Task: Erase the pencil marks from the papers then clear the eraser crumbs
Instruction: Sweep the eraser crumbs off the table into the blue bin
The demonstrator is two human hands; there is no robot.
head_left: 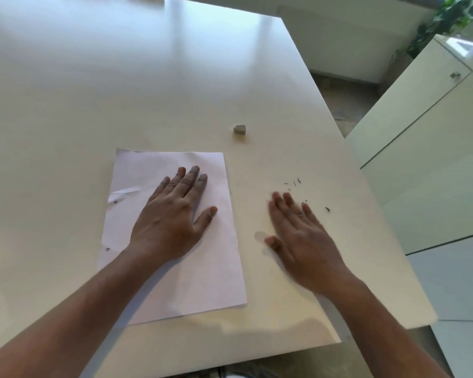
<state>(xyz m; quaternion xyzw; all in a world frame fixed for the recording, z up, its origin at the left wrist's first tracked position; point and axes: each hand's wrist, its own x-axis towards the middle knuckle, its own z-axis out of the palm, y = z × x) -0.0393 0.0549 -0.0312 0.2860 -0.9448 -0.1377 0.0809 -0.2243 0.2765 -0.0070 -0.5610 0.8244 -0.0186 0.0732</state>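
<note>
A white sheet of paper (175, 268) lies flat on the cream table (120, 91), with two punch holes along its left side; no pencil marks show on it. My left hand (172, 214) rests palm down on the paper, fingers spread. My right hand (298, 233) is flat and open on the bare table just right of the paper, blurred with motion. Dark eraser crumbs (295, 182) are scattered beyond its fingertips, towards the table's right edge. A small grey eraser (240, 129) sits alone on the table, beyond the paper's far right corner.
The table's right edge (366, 186) runs diagonally close to the crumbs, with floor beyond it. A pale cabinet (434, 145) stands to the right. A green plant (448, 17) hangs at the top right.
</note>
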